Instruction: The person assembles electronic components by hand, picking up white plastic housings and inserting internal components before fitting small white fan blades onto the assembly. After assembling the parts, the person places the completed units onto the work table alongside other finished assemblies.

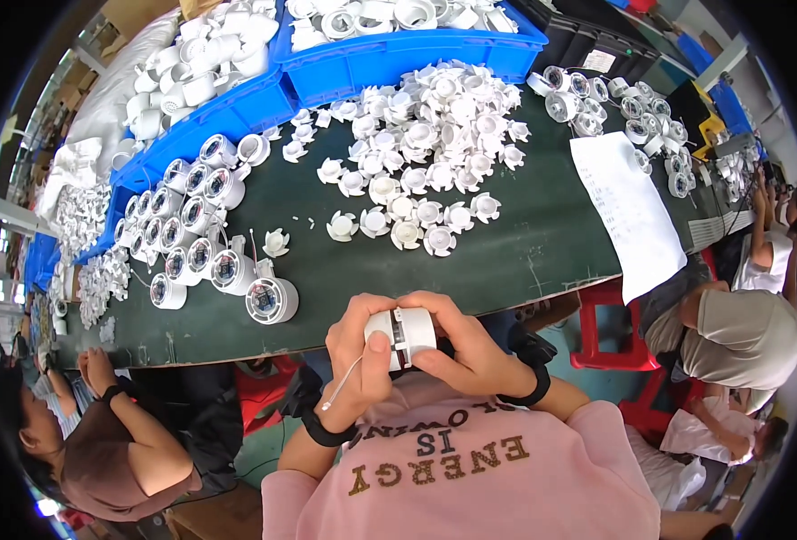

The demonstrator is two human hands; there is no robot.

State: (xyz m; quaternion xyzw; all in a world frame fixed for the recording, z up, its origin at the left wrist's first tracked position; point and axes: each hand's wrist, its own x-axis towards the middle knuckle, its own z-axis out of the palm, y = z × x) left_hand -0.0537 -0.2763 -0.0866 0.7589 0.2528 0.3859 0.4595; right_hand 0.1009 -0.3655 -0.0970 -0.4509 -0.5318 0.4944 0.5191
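A white round plastic housing (419,329) is held between my two hands, just off the table's near edge. A dark gap with inner parts shows across its middle. My left hand (359,346) grips its left side, thumb laid along the front. From the other side my right hand (466,349) closes round it, fingertips on top and thumb low on the front. A thin white wire (343,382) with a small end piece hangs down past my left hand. Nearest on the table is a similar white round unit (272,301) with circuitry visible inside.
Several similar units (198,215) stand in rows at left. White finned plastic parts (443,135) are heaped mid-table. Blue bins (407,61) of white parts line the back. A paper sheet (628,216) overhangs the edge at right, near red stools (607,328). People sit on both sides.
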